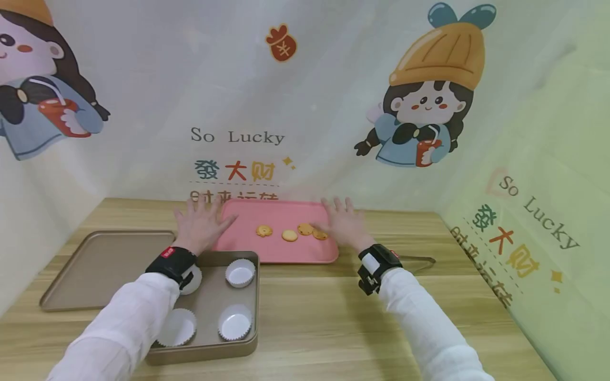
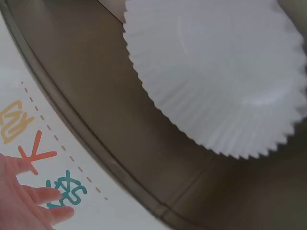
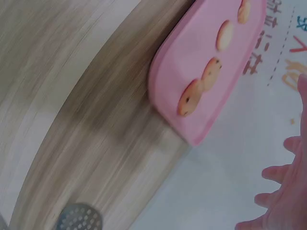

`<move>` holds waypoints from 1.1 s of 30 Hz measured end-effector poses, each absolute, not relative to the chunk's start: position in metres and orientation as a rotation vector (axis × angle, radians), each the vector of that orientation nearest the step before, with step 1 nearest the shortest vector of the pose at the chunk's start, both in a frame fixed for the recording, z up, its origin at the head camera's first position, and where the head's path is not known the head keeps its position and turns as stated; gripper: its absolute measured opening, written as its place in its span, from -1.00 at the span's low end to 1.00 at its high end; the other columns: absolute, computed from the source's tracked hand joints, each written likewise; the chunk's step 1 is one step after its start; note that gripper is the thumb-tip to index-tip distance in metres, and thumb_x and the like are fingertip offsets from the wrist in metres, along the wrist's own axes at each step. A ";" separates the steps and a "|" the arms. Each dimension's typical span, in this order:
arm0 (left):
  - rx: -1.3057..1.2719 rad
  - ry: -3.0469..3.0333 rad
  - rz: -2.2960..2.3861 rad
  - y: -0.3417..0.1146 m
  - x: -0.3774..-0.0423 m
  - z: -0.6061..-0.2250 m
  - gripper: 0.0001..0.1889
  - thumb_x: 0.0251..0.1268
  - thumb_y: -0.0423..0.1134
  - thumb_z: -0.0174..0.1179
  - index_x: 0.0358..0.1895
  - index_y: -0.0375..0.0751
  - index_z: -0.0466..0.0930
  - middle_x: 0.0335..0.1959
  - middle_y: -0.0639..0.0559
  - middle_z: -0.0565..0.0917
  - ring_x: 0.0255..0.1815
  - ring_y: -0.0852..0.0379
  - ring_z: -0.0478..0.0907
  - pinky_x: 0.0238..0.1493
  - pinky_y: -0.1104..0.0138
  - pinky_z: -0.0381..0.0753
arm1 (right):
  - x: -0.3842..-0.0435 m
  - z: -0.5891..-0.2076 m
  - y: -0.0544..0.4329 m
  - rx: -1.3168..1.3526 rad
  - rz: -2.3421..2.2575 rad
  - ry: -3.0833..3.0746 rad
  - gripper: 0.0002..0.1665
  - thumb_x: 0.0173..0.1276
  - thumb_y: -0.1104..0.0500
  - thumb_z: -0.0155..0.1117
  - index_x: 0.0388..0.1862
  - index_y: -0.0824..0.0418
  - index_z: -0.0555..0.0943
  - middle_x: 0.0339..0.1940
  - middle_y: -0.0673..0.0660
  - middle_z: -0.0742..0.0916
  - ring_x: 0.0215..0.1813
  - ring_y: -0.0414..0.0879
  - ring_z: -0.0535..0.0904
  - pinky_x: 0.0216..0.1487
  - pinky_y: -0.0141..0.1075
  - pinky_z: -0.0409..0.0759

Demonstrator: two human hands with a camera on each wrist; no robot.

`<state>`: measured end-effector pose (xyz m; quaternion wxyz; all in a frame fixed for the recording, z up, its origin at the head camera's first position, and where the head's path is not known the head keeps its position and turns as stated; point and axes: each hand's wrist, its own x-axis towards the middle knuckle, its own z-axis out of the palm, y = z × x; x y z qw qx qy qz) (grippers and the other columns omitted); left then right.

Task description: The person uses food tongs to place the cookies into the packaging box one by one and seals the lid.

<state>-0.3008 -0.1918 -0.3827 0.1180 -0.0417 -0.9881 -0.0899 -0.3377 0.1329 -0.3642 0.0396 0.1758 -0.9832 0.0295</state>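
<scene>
In the head view both hands are held out with fingers spread and nothing in them. My left hand (image 1: pixel 197 227) is over the far end of a deep brown baking pan (image 1: pixel 209 352), beside the left edge of a pink tray (image 1: pixel 243 254). Several white fluted paper baking cups (image 1: pixel 235 321) sit in the pan, one partly behind the left wrist. My right hand (image 1: pixel 345 225) overlaps the tray's right edge. On the tray lie several cookies: a flower-shaped one (image 1: pixel 264 230), a plain round one (image 1: pixel 289 235) and chip-dotted ones (image 1: pixel 305 229) by the right fingers.
A shallow brown tray (image 1: pixel 109 270) lies at the left, partly behind the left arm. Right of the right wrist is a metal utensil (image 1: pixel 419 259); its perforated round end (image 3: pixel 79 218) shows in the right wrist view. A printed cloth (image 1: pixel 329 106) hangs behind the wooden table (image 1: pixel 324 323).
</scene>
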 end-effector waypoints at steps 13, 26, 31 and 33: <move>-0.093 -3.048 -0.359 -0.209 -0.269 -0.379 -0.23 0.34 0.24 -0.37 0.15 -0.50 0.25 0.03 -0.55 0.29 0.07 -0.46 0.19 -0.16 -0.26 0.29 | -0.307 -0.374 0.063 0.903 0.135 -2.926 -0.33 0.32 -0.28 -0.10 0.20 0.16 0.38 0.10 0.15 0.51 0.14 0.06 0.35 0.06 -0.06 0.34; -0.125 -3.313 -0.372 -0.232 -0.245 -0.360 -0.21 0.36 0.18 -0.36 0.20 -0.62 0.10 0.12 -0.65 0.14 0.10 -0.52 0.13 -0.09 -0.21 0.29 | -0.289 -0.387 0.027 1.024 0.148 -2.998 -0.35 0.31 -0.31 -0.12 0.07 0.14 0.51 0.00 0.09 0.56 0.03 0.02 0.41 0.01 -0.17 0.38; -0.139 -3.340 -0.324 -0.244 -0.241 -0.359 -0.21 0.35 0.19 -0.29 0.15 -0.64 0.19 0.07 -0.60 0.26 0.06 -0.47 0.23 -0.12 -0.16 0.34 | -0.290 -0.390 0.022 1.051 0.169 -2.991 -0.37 0.29 -0.30 -0.08 0.01 0.15 0.54 -0.03 0.07 0.59 -0.03 0.00 0.44 -0.05 -0.19 0.40; -0.142 -3.345 -0.325 -0.248 -0.240 -0.359 -0.24 0.32 0.18 -0.22 0.09 -0.62 0.29 0.01 -0.55 0.35 0.01 -0.43 0.32 -0.16 -0.13 0.38 | -0.289 -0.391 0.019 1.050 0.180 -3.001 -0.38 0.29 -0.30 -0.07 0.00 0.14 0.55 -0.04 0.06 0.59 -0.04 -0.01 0.44 -0.07 -0.20 0.41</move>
